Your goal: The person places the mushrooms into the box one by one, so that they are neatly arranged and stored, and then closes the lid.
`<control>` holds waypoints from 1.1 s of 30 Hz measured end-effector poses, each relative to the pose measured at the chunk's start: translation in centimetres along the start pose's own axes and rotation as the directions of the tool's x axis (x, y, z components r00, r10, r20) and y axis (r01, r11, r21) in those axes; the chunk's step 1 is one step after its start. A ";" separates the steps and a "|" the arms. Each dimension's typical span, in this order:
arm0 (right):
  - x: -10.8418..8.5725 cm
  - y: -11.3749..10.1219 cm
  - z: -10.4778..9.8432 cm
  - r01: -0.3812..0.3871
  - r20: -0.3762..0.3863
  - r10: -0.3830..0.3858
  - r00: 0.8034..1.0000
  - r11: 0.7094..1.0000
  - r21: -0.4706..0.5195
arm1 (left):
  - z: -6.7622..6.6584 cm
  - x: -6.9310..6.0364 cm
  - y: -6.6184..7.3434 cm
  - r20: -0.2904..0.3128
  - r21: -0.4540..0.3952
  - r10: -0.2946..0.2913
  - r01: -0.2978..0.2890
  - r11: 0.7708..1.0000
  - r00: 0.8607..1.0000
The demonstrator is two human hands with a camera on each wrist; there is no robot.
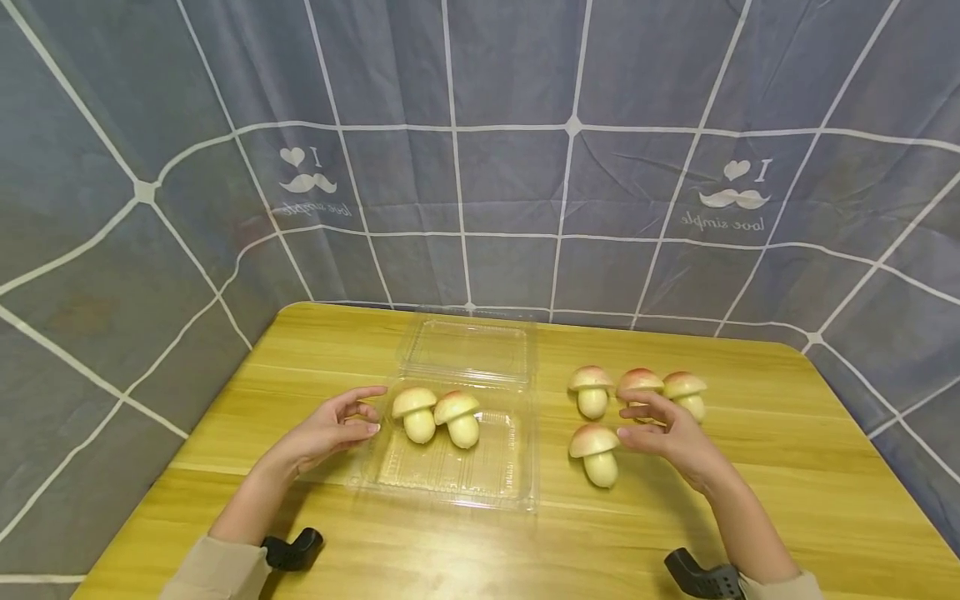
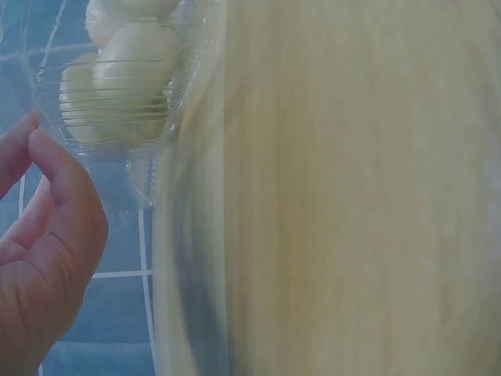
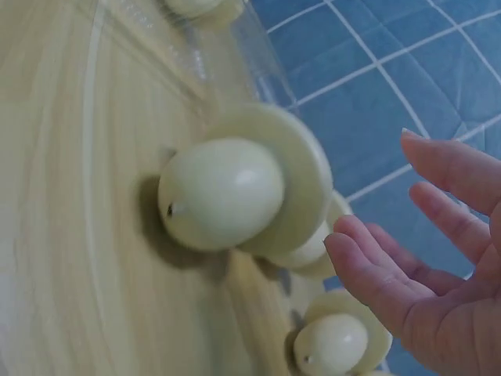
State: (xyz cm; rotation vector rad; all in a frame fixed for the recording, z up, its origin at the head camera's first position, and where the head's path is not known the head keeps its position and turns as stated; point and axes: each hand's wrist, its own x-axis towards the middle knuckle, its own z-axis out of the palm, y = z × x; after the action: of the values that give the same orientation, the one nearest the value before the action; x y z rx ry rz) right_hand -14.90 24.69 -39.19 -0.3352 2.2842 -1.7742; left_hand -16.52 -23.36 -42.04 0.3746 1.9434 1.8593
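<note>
In the head view, the left hand (image 1: pixel 326 429) extended from the near left, its fingers parted and loosely bent beside the left edge of a clear container (image 1: pixel 450 479). The right hand (image 1: pixel 671 437) extended from the near right, fingers relaxed and spread, thumb just beside the near mushroom (image 1: pixel 600 467). Two boxed mushrooms (image 1: pixel 418 421) lay in the container's far left part, its lid (image 1: pixel 468 346) folded open on the far side, close to the far edge of the tabletop (image 1: pixel 315 350) and the curtain (image 1: pixel 517 183). Three far mushrooms (image 1: pixel 592 396) lay in a row, the middle one partly hidden by the right hand. A strip of wood separated the container's right edge from the near mushroom. In the left wrist view, thumb and finger curved toward each other by the container; contact could not be told. In the right wrist view, a gap showed between the parted fingers and the near mushroom.
</note>
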 end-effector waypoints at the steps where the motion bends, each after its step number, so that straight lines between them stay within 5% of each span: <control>1: -0.1 0.1 -0.1 -0.003 0.003 0.003 1.000 1.000 -0.009 | 0.0 0.0 0.0 0.000 0.001 0.000 0.000 1.000 1.000; 25: -0.8 2.7 0.4 -0.046 0.074 0.044 0.996 0.999 0.023 | 0.1 -0.2 -0.2 -0.012 0.006 0.002 -0.002 1.000 1.000; 33: -0.7 3.3 0.9 -0.079 0.037 0.078 0.996 0.997 0.020 | 0.1 0.1 0.0 -0.003 0.022 0.004 -0.004 1.000 1.000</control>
State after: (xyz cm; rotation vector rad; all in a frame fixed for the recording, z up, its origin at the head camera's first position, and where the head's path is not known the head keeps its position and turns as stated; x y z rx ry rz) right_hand -14.14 24.91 -42.57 -0.2676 2.2204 -1.7389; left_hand -16.54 -23.29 -42.04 0.3825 1.9685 1.8430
